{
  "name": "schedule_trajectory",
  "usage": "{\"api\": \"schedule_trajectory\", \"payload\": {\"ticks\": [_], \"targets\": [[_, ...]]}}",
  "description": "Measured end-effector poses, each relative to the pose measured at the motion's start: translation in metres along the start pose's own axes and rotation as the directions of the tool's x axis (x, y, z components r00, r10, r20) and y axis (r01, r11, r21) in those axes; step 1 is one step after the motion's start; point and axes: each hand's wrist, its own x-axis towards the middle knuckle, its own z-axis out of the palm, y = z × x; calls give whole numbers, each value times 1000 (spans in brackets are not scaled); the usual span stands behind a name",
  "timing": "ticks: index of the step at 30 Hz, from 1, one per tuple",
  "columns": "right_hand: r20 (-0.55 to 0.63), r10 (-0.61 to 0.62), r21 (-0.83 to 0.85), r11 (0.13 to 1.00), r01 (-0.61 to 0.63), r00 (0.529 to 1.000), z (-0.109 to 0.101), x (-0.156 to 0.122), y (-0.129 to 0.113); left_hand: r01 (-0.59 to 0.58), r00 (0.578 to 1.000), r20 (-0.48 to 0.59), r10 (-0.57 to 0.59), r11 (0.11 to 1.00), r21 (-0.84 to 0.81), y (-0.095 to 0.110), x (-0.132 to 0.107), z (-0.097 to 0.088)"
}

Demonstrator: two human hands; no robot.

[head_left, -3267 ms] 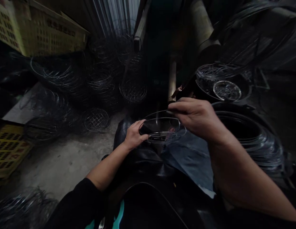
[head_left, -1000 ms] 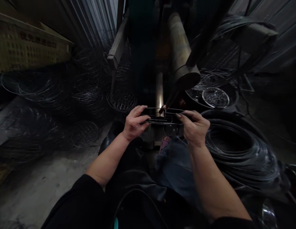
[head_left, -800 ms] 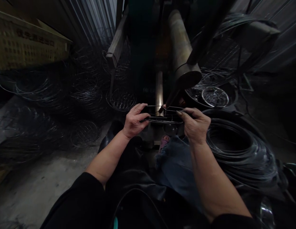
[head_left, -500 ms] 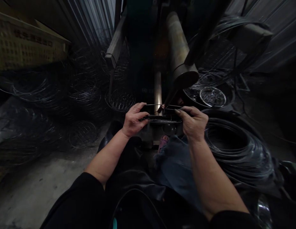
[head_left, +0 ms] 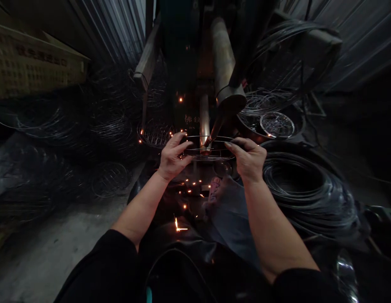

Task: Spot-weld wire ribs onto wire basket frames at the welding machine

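Both hands grip a wire frame [head_left: 208, 148] between them, left hand [head_left: 170, 156] pinching its left rim, right hand [head_left: 247, 158] closed on the right rim. The frame sits under the welder tip [head_left: 208, 141], sparks [head_left: 189, 191] falling below. A wire coil [head_left: 309, 198] crowds the right; bare floor [head_left: 56, 235] lies left

The grey concrete floor [head_left: 50, 252] carries a heap of wire baskets [head_left: 110, 179] at nine o'clock and a big coil of black wire [head_left: 309, 198] at three o'clock.
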Motion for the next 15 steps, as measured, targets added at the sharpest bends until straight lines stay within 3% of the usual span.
{"api": "schedule_trajectory", "payload": {"ticks": [2,4,6,8,11,15], "targets": [[-62,-10,10,1000,11,998,-12,3,6,26,992,-125,-16,996,83,15,-11,-4],[-44,4,2,1000,-4,999,-26,7,14,53,980,-196,-33,994,97,34,-27,-2],[82,83,28,996,-85,993,-38,11,23,92,991,-94,-91,996,10,50,-46,12],[181,171,86,978,-189,968,-45,14,31,229,973,24,-228,973,-39,58,-61,34],[165,168,131,973,-191,972,-46,16,38,459,888,-15,-460,887,-49,58,-70,70],[100,123,86,988,-131,987,-43,14,39,552,827,-40,-560,824,-124,56,-66,95]]}}
